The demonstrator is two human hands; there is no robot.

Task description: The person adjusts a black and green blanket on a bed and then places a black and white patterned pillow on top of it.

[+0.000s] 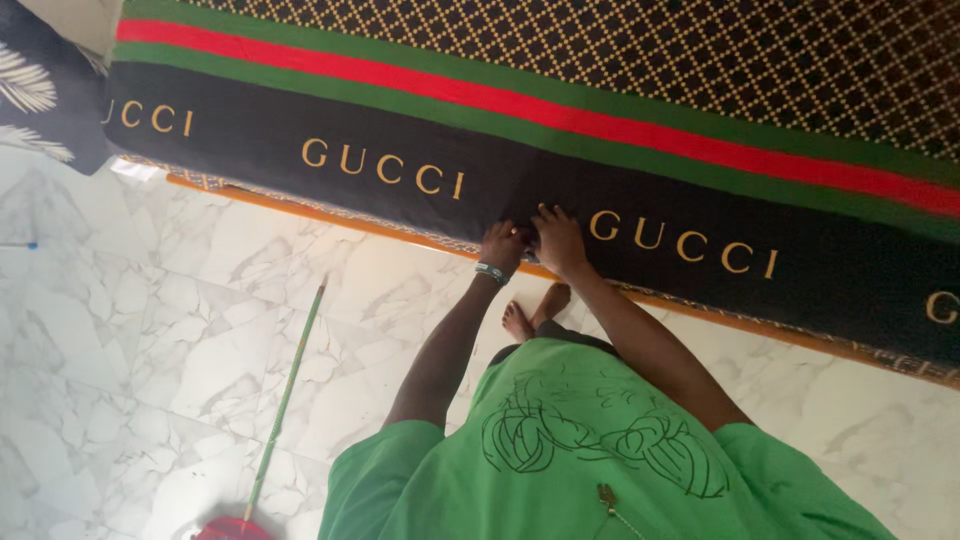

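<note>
A black bedsheet (420,150) with gold lettering, red and green stripes and a gold lattice pattern covers a mattress that runs across the top of the head view. My left hand (503,245), with a band on its wrist, and my right hand (558,240) are side by side at the sheet's lower edge. Both have their fingers closed on the fabric where it meets the orange-edged mattress base (300,212). My bare feet (535,312) stand on the floor just below them. I wear a green shirt.
White marble-patterned floor tiles (150,330) fill the left and bottom. A broom with a green handle (285,400) and red head lies on the floor at the lower left. A dark pillow with a white leaf print (40,90) sits at the upper left.
</note>
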